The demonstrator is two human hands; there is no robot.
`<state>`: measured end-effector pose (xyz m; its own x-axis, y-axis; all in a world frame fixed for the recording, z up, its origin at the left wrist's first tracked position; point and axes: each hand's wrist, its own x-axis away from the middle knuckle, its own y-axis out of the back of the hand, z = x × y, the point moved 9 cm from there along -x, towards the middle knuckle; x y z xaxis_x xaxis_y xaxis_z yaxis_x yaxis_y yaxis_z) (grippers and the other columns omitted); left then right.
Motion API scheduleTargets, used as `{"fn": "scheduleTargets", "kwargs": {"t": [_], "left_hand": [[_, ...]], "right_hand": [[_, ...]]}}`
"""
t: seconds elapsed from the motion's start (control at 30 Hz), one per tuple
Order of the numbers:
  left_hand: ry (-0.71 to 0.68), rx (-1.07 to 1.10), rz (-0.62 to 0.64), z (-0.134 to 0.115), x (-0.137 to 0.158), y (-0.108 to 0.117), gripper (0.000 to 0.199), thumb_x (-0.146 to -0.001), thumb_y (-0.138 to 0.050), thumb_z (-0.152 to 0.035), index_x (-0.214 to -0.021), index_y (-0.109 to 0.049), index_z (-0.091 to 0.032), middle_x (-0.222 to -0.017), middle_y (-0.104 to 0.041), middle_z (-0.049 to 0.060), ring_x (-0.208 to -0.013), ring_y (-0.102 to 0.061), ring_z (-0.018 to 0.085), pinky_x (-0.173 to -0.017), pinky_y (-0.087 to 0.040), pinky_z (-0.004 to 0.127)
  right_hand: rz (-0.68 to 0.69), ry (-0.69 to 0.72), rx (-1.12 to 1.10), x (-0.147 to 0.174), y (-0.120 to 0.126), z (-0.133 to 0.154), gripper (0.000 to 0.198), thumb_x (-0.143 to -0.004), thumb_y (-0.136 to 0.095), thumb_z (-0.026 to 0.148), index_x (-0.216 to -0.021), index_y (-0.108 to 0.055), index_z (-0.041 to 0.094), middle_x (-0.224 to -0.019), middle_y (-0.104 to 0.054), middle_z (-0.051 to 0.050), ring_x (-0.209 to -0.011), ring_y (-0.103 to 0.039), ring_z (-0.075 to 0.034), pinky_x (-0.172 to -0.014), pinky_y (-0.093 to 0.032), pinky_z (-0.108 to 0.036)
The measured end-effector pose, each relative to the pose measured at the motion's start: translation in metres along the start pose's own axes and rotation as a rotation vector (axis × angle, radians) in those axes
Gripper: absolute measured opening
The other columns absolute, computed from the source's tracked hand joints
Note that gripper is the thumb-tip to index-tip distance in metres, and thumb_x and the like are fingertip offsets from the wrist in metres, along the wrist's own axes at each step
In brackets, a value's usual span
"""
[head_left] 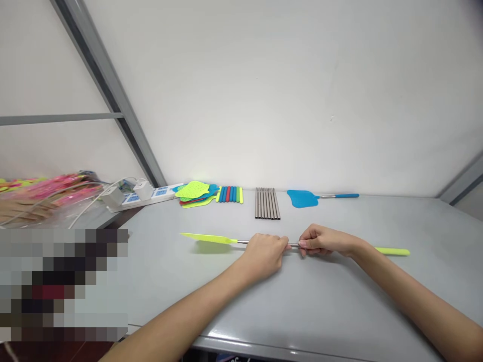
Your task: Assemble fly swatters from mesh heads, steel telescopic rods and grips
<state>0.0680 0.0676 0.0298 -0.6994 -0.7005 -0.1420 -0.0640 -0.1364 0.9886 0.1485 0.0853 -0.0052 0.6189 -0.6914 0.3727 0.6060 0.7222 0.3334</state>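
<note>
A fly swatter with a yellow-green head (211, 238), a thin metal rod and a yellow-green handle lies crosswise between my hands, just over the grey table. My left hand (265, 254) wraps round the rod on the head side. Close by on the right, my right hand (320, 240) pinches the same rod with thumb and fingers. The handle's end sticks out beyond my right forearm. Behind my hands is a row of several metal tubes (267, 203). To their right, a blue fly swatter (304, 198) with a blue handle lies flat.
Several swatter heads (194, 191) are stacked at the back left, beside a row of coloured handles (231, 194). A power strip (143, 197) with white plugs and cables lies further left, near plastic-wrapped pink goods (56, 193). A white wall (287, 100) bounds the table's back.
</note>
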Motion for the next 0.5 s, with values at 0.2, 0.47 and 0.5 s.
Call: {"fn": "scheduleTargets", "kwargs": {"t": [0.2, 0.47, 0.5], "left_hand": [[0.015, 0.003, -0.003, -0.003, -0.001, 0.001, 0.024, -0.085, -0.029, -0.026, -0.076, -0.049, -0.019, -0.071, -0.063, 0.003, -0.061, -0.059, 0.019, -0.047, -0.033, 0.026], [0.007, 0.011, 0.017, -0.012, 0.002, -0.003, 0.017, -0.08, -0.035, -0.021, -0.078, -0.051, -0.019, -0.072, -0.063, 0.003, -0.061, -0.059, 0.02, -0.05, -0.037, 0.027], [0.007, 0.014, 0.02, -0.013, 0.002, -0.003, 0.017, -0.08, -0.035, -0.021, -0.078, -0.052, -0.019, -0.072, -0.063, 0.003, -0.061, -0.059, 0.02, -0.05, -0.037, 0.027]], "right_hand": [[-0.01, -0.034, -0.043, 0.001, 0.001, -0.003, 0.033, -0.074, -0.051, 0.042, -0.069, -0.062, 0.011, -0.051, -0.031, 0.005, -0.042, -0.019, -0.004, -0.038, -0.012, -0.022], [0.007, -0.093, -0.099, 0.002, -0.008, -0.007, 0.035, -0.07, -0.054, 0.046, -0.07, -0.063, 0.012, -0.047, -0.029, 0.007, -0.039, -0.018, -0.004, -0.036, -0.008, -0.022], [0.01, -0.096, -0.105, 0.003, -0.009, -0.008, 0.035, -0.07, -0.054, 0.045, -0.07, -0.063, 0.011, -0.047, -0.029, 0.007, -0.039, -0.017, -0.004, -0.036, -0.008, -0.022]]}}
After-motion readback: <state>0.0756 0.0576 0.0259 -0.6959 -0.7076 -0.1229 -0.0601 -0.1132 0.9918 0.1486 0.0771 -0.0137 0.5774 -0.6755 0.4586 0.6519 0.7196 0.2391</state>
